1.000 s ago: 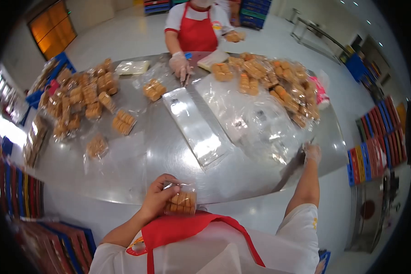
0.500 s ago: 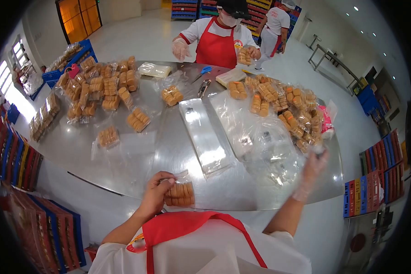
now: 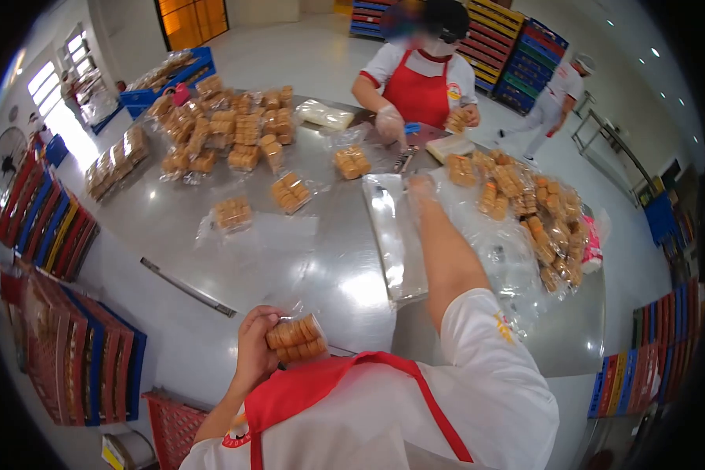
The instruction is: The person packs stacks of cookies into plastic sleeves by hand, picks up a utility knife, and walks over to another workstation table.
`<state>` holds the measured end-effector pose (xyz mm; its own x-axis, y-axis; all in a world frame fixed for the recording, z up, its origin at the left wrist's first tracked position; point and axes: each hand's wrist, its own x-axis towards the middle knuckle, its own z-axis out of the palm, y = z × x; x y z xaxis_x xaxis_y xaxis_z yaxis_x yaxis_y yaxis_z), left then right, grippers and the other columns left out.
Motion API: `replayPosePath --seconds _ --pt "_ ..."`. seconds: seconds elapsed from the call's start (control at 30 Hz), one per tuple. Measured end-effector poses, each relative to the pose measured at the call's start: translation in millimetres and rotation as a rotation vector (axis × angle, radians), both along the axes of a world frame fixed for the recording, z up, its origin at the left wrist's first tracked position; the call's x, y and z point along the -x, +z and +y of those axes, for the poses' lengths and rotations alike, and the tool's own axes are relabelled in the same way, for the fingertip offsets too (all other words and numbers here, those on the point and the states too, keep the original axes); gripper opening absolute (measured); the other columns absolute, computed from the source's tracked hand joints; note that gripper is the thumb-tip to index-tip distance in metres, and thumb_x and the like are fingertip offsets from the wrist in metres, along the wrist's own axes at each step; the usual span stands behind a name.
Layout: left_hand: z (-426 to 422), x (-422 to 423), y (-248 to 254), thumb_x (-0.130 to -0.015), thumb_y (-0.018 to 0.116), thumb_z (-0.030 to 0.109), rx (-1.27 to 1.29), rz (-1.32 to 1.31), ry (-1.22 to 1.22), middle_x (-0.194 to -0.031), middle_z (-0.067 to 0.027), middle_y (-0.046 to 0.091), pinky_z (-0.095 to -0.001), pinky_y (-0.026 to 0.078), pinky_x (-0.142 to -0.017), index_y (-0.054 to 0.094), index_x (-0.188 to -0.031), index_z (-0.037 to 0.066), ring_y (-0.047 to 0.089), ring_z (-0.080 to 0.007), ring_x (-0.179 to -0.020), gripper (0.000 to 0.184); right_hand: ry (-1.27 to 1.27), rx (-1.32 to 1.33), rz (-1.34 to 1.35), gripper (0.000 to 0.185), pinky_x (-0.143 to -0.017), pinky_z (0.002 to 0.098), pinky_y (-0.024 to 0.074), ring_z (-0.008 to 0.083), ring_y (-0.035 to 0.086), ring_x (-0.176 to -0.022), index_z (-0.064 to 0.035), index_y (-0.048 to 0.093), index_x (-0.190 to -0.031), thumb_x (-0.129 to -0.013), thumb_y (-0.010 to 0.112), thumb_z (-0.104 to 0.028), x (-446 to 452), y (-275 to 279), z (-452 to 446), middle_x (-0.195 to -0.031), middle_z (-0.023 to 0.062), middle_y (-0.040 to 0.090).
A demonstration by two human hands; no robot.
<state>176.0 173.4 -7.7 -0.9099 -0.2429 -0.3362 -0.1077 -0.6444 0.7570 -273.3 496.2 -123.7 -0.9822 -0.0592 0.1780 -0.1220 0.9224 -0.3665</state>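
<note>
Close to my apron, my left hand [image 3: 255, 341] is closed around a clear plastic pack of round brown biscuits [image 3: 296, 340], stacked in rows. My right arm stretches far across the steel table. At its end, my gloved right hand [image 3: 421, 188] is over the upper edge of the stack of flat clear plastic bags [image 3: 393, 243]; its fingers are blurred and partly hidden. Just beyond it lies a box cutter [image 3: 405, 159], with a co-worker's gloved hand [image 3: 389, 125] right beside it.
Biscuit packs pile up at the left [image 3: 223, 129] and right [image 3: 536, 211] of the steel table [image 3: 313, 270]. Loose bags [image 3: 497, 254] lie right of centre. A co-worker in a red apron [image 3: 419, 90] stands opposite, holding biscuits. Crates [image 3: 82, 348] stand at the left; another person walks behind.
My right hand has swung from the right pile to the table's middle, near the box cutter. The co-worker's gloved hand has come down beside the cutter. My view has shifted.
</note>
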Motion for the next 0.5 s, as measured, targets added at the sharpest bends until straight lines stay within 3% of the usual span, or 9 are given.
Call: replayPosePath --seconds 0.07,0.13,0.23,0.4,0.43,0.5 --pt "-13.4 0.3 1.2 -0.093 0.053 0.005 -0.003 0.010 0.018 -0.098 -0.0108 0.064 -0.0328 0.053 -0.081 0.058 -0.100 -0.001 0.062 -0.0180 -0.088 0.011 -0.047 -0.147 0.013 0.033 -0.084 0.0453 0.0526 0.0359 0.068 -0.095 0.0012 0.070 -0.097 -0.080 0.062 -0.025 7.1 8.4 -8.8 -0.100 0.0247 0.069" --pt "-26.1 5.5 4.1 -0.093 0.053 0.005 -0.002 0.013 0.036 -0.099 -0.0107 0.064 -0.0331 0.053 -0.082 0.059 -0.100 -0.001 0.062 -0.0179 -0.089 0.011 -0.279 0.046 0.120 0.038 -0.087 0.0448 0.0513 0.0374 0.066 -0.098 0.0012 0.069 -0.105 -0.080 0.061 -0.026 -25.5 35.8 -15.0 -0.105 0.0257 0.068" --pt "-53.0 20.4 2.0 -0.093 0.054 0.004 -0.006 0.029 0.009 -0.100 -0.0103 0.064 -0.0323 0.052 -0.084 0.060 -0.100 -0.001 0.062 -0.0174 -0.090 0.011 -0.340 -0.111 0.355 0.042 -0.093 0.0464 0.0477 0.0400 0.064 -0.103 0.0015 0.065 -0.113 -0.081 0.062 -0.026 -86.2 83.3 -37.3 -0.111 0.0269 0.065" --pt "-114.2 57.7 3.2 -0.092 0.059 0.005 -0.006 0.049 -0.177 -0.099 -0.0080 0.064 -0.0302 0.050 -0.086 0.064 -0.099 -0.001 0.061 -0.0167 -0.092 0.011 -0.247 0.452 0.306 0.033 -0.089 0.0421 0.0487 0.0343 0.065 -0.098 0.0010 0.067 -0.110 -0.084 0.062 -0.018 -162.6 108.6 -101.8 -0.106 0.0242 0.067" --pt "-127.0 65.0 2.7 -0.092 0.059 0.005 0.007 0.044 -0.222 -0.099 -0.0076 0.064 -0.0300 0.050 -0.087 0.064 -0.099 -0.001 0.061 -0.0165 -0.093 0.011 -0.143 0.686 0.161 0.031 -0.087 0.0354 0.0492 0.0248 0.066 -0.096 -0.0016 0.068 -0.110 -0.087 0.063 -0.022 -200.6 121.6 -138.2 -0.100 0.0170 0.069" --pt "-149.8 80.1 2.8 -0.092 0.061 0.006 0.023 0.053 -0.317 -0.100 -0.0076 0.064 -0.0299 0.049 -0.087 0.065 -0.100 -0.001 0.060 -0.0159 -0.093 0.011 0.242 1.163 -0.241 0.044 -0.090 0.0299 0.0461 0.0134 0.057 -0.104 -0.0080 0.063 -0.121 -0.090 0.069 -0.039 -257.6 115.5 -195.3 -0.109 0.0038 0.063"
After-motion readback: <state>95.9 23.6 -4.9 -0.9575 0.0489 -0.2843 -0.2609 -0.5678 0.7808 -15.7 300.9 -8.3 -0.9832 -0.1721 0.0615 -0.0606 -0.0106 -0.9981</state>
